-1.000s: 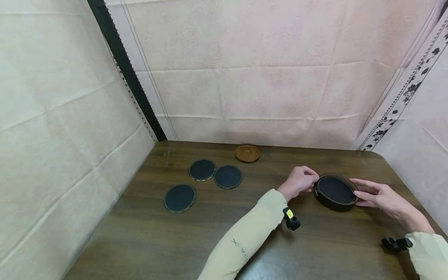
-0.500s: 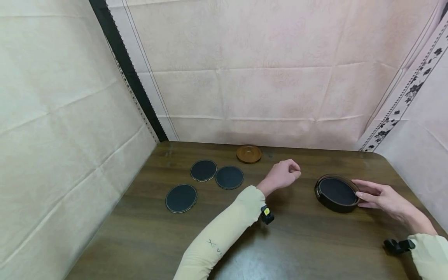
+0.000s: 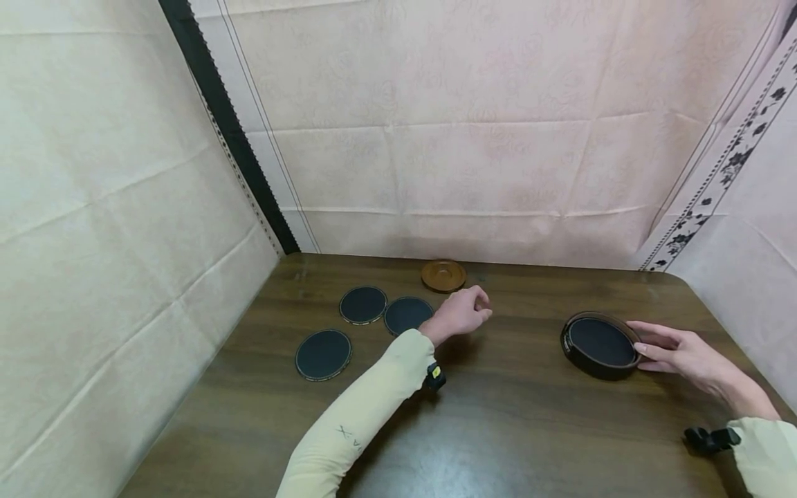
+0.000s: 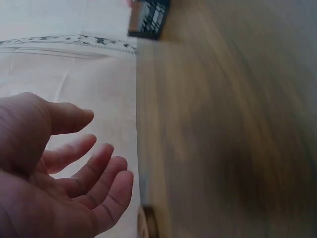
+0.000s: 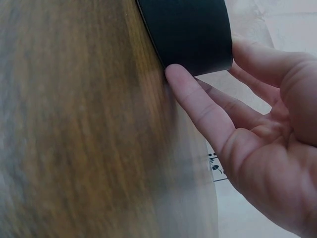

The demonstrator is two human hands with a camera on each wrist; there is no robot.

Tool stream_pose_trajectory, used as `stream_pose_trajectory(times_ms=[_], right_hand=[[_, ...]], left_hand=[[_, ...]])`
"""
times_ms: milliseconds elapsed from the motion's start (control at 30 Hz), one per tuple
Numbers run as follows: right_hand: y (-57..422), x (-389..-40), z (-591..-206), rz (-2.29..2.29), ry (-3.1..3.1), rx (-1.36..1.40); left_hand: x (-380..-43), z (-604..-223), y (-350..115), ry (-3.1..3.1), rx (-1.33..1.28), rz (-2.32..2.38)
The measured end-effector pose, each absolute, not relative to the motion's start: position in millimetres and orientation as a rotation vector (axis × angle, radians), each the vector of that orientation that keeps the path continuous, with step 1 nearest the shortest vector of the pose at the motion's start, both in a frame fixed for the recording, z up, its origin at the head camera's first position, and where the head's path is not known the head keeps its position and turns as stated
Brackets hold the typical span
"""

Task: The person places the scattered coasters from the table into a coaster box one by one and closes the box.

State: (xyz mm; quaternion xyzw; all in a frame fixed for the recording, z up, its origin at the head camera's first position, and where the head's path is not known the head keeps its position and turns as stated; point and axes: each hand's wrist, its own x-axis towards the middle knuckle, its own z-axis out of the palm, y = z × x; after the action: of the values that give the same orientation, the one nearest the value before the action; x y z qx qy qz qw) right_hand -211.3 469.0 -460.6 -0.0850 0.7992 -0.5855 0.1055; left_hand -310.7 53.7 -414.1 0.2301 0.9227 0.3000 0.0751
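At the right of the table, the round dark coaster holder (image 3: pixel 575 356) stands upright with a black disc-shaped coaster (image 3: pixel 602 340) inside it. My right hand (image 3: pixel 685 353) holds the holder's right side, thumb at the rim and fingers along the outer wall; its dark wall (image 5: pixel 190 37) fills the top of the right wrist view. Over the middle of the table, my left hand (image 3: pixel 461 313) carries nothing, and its fingers (image 4: pixel 106 193) are loosely bent. Two black coasters (image 3: pixel 323 354) (image 3: pixel 363 305) lie flat at the left. A third coaster (image 3: pixel 403 311) is partly hidden behind the left wrist.
A brown round wooden dish (image 3: pixel 443 276) sits near the table's back edge, just beyond my left hand. Cream cloth (image 3: pixel 486 166) hangs along the back and sides of the brown wooden table (image 3: pixel 510 429).
My left hand has come away from the coaster holder and moved left toward the loose coasters. My right hand stays on the holder, which has hardly moved.
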Motion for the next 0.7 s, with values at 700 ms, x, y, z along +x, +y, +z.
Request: stream_pose_trajectory(times_ms=[700], right_hand=[[471, -212, -461, -1.763, 2.309, -0.268]], left_hand=[[-339, -420, -37, 2.851, 0.543, 0.364]])
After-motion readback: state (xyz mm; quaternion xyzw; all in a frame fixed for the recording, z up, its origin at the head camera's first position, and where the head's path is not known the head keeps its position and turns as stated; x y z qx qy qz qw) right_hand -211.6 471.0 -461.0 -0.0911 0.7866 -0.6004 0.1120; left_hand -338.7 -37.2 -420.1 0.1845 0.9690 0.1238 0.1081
